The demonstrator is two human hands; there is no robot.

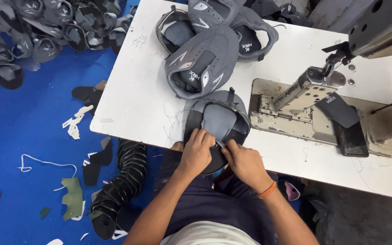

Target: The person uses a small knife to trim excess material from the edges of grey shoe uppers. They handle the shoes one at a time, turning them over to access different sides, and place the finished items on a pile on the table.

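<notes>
Here, at the near edge of the white table [132, 104], low in the middle of the frame, both hands pinch one grey shoe upper [218, 119]. The left hand [197, 152] grips its lower rim with curled fingers; the right hand [246, 162] does the same just beside it, thumbs nearly touching. More shoe uppers [205, 63] are piled above, close by. The sewing machine [314, 97] fills the right. Bare tabletop lies open at the left.

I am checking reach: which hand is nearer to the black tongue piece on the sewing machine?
Right. The right hand is lower-left of the black tongue piece; the left hand lies farther left.
</notes>
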